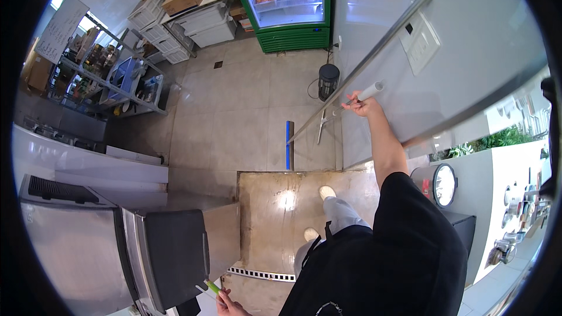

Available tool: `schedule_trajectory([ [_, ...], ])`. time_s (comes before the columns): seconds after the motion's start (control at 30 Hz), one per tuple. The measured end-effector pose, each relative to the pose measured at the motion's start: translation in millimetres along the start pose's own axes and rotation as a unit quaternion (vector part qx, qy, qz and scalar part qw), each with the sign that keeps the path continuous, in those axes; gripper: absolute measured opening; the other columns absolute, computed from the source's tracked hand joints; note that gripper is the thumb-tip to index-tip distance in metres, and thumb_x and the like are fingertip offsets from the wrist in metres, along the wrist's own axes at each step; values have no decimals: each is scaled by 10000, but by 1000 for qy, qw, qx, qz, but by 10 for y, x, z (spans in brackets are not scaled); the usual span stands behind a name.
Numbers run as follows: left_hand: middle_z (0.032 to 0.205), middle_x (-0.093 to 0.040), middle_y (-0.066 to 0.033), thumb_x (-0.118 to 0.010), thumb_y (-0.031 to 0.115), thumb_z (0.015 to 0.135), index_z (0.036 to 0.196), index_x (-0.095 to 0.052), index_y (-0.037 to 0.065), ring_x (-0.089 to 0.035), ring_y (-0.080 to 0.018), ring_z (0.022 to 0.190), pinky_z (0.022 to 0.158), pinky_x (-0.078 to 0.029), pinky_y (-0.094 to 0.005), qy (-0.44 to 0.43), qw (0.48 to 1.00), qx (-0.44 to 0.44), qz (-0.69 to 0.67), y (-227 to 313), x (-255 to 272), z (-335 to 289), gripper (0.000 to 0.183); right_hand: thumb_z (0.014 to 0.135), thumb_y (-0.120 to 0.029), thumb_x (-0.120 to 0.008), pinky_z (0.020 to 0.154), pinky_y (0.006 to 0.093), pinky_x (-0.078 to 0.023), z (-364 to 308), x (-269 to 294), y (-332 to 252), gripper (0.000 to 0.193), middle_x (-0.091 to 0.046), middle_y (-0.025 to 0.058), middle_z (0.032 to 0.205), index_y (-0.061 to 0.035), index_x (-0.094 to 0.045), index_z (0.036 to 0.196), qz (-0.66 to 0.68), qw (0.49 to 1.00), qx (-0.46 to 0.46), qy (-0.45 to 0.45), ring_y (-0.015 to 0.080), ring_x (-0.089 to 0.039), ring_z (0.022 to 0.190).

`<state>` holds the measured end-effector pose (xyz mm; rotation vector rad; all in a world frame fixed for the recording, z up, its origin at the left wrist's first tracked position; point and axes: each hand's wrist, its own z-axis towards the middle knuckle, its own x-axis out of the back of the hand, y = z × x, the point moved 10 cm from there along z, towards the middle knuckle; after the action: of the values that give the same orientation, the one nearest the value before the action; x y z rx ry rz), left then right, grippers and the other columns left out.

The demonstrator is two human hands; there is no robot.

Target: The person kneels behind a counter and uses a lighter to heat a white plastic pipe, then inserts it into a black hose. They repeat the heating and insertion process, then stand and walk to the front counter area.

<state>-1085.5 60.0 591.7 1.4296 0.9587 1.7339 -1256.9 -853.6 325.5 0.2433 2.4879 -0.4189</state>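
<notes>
My right hand [358, 105] reaches out to the pale wall, its fingers curled round the shaft of a tool with a white cylindrical grip [370, 90]. The tool's narrow T-shaped head [321, 127] points down to the left; it looks like a small squeegee. Alongside runs a long metal pole [374, 51], slanting from the wall to a floor squeegee head with a blue edge [288, 145]. Low in the picture, my left hand [230, 304] is closed on a green handle [213, 285]. Its pale far end is too small to make out, beside a dark-fronted steel appliance [175, 257].
A green display fridge [295, 41] stands at the back, with a black cylindrical device [329, 76] near the wall. Shelving [117, 93] and white crates [167, 41] line the left. A drain grate [260, 274] crosses the floor; a round metal pot [443, 185] sits at right.
</notes>
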Motion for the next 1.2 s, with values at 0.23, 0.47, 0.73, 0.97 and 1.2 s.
schedule_trajectory([
  [0.23, 834, -714, -18, -685, 316, 1050, 1067, -751, -14, -377, -4, 507, 443, -194, -236, 6, 997, 70, 17, 511, -685, 30, 337, 890, -112, -631, 390, 284, -321, 271, 61, -496, 86, -544, 134, 827, -36, -623, 930, 92, 993, 24, 70, 289, -616, 842],
  [0.47, 826, -713, -1, -676, 318, 1056, 1048, -750, 9, -314, 17, 463, 420, -165, -227, 3, 997, 75, 21, 839, -1039, 117, 317, 1019, -221, -341, 503, 331, -339, 582, 159, -626, 431, -552, 109, 873, -144, -398, 1439, 368, 894, 219, 130, 154, -377, 557],
  [0.73, 861, -735, -25, -664, 312, 1065, 1066, -747, 10, -346, 17, 446, 398, -177, -216, -29, 998, 62, 16, 1000, -1281, 168, 313, 973, -112, -556, 533, 359, -467, 602, 144, -478, 736, -601, 131, 959, -194, -208, 1616, 73, 928, 335, 148, 171, -485, 609],
  [0.97, 877, -734, -42, -675, 319, 1057, 1070, -743, 6, -369, 14, 452, 397, -190, -209, -14, 995, 96, 28, 1146, -1365, 84, 321, 893, -78, -701, 672, 455, -601, 701, 355, -406, 754, -639, 141, 1054, -63, -340, 1555, -113, 944, 218, 221, 219, -621, 730],
  [1.2, 888, -733, -42, -678, 300, 1056, 1108, -744, -3, -331, 23, 458, 412, -175, -204, 5, 990, 139, 33, 1193, -1385, -99, 315, 889, -76, -740, 986, 370, -527, -1276, -1420, -144, 348, -703, 115, 1102, -64, -628, 1219, -433, 696, 568, -72, 252, -694, 1037],
])
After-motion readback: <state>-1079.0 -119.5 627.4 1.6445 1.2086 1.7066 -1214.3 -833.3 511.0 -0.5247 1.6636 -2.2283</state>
